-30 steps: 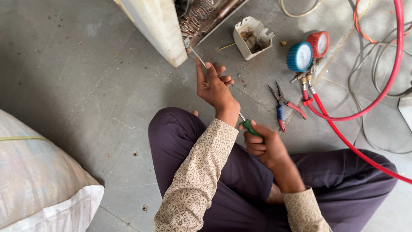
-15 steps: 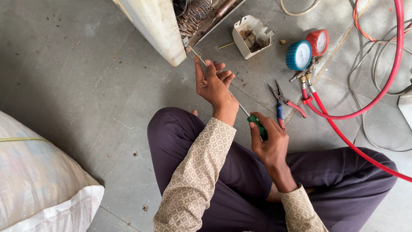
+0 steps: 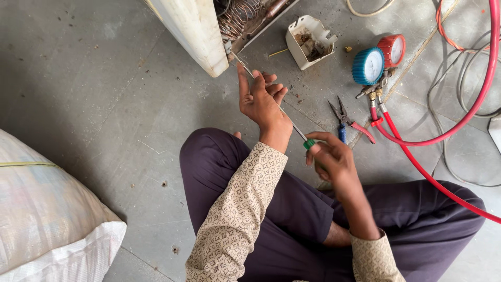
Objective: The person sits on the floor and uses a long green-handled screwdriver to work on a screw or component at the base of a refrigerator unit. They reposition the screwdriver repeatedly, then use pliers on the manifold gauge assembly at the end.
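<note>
Right hand [image 3: 334, 159] lower; pliers [image 3: 347, 122] beside

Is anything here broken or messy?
Yes. A small white plastic box lies open on the floor with dirt and crumbs in it, and bits are scattered around it. Hoses and cables sprawl loosely at the right.

Green-handled screwdriver [image 3: 309, 143], beige patterned sleeves [image 3: 237, 209] (small diamonds), red hose [image 3: 433, 177], blue and red gauges [image 3: 377, 60].
</note>
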